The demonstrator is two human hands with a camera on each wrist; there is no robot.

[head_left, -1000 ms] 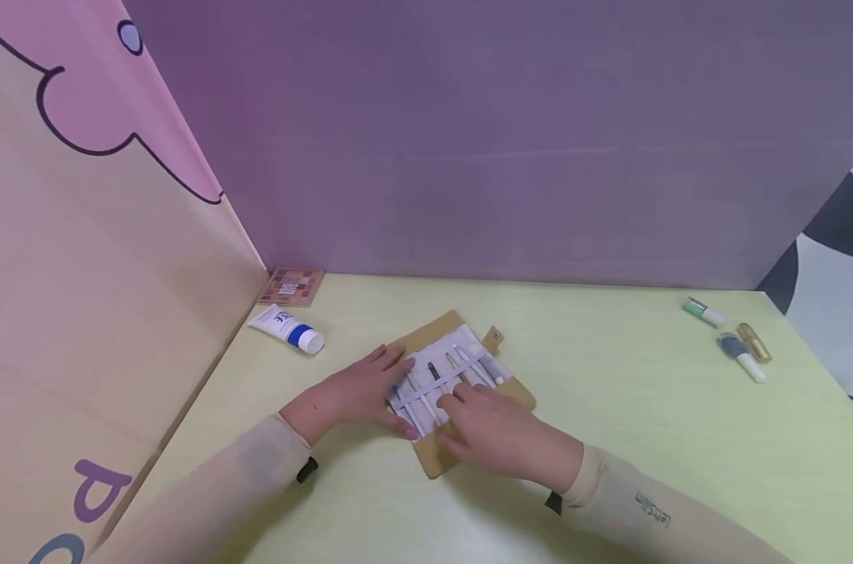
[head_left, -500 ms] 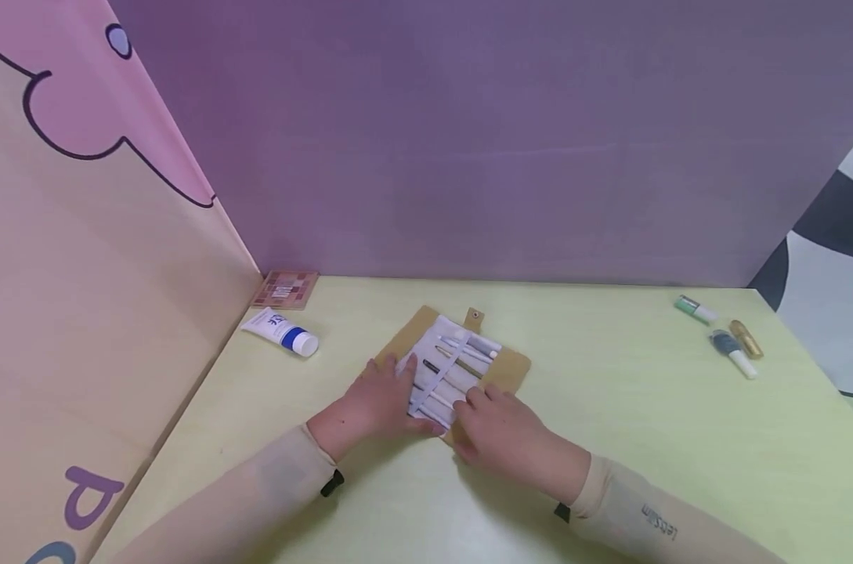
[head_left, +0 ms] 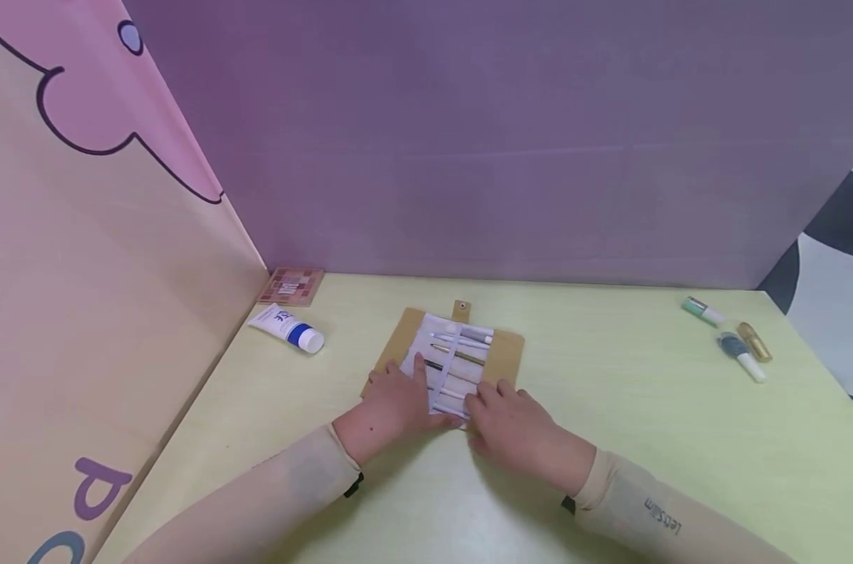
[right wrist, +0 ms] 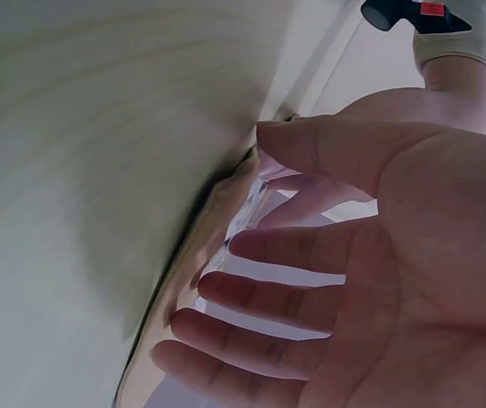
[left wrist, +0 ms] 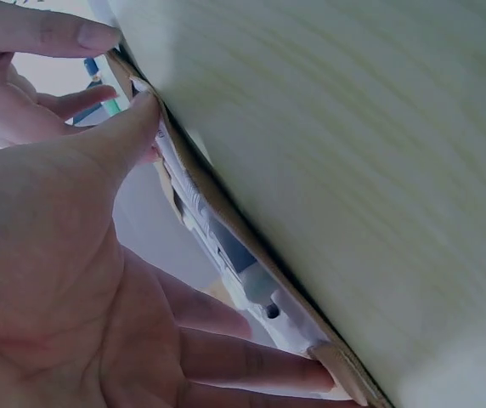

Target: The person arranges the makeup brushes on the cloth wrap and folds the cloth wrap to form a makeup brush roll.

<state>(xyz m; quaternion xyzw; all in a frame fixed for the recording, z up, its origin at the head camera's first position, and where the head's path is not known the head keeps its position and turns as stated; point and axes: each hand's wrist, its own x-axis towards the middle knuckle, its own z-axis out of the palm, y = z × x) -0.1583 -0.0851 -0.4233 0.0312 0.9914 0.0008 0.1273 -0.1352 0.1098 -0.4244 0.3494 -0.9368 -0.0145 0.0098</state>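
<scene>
We saw the tan case (head_left: pixel 502 359) lying unfolded on the table (head_left: pixel 609 376), under and just beyond the two hands. The left hand (head_left: pixel 398 403) rested on its left side with the fingers spread and nearly straight, the thumb reaching along the near edge; it gripped nothing that we could make out. The right hand (head_left: pixel 519 429) lay at the near right corner, its fingers loosely extended onto the right flap and its thumb at the edge. From the right wrist we saw those fingers apart and uncurled, touching the case without closing round it.

Between the hands and a little beyond them, slim tools (head_left: pixel 471 359) lay side by side under a pale strap (head_left: pixel 446 374), and a snap tab (head_left: pixel 462 311) stuck out from the case's far edge.

Beyond the left hand and off to its left we found a white tube (head_left: pixel 285 327), with a reddish palette (head_left: pixel 291 287) just past it. Well to the right of the right hand, and farther out, lay a green bottle (head_left: pixel 704 312), a dark bottle (head_left: pixel 740 356) and a gold tube (head_left: pixel 754 341).
</scene>
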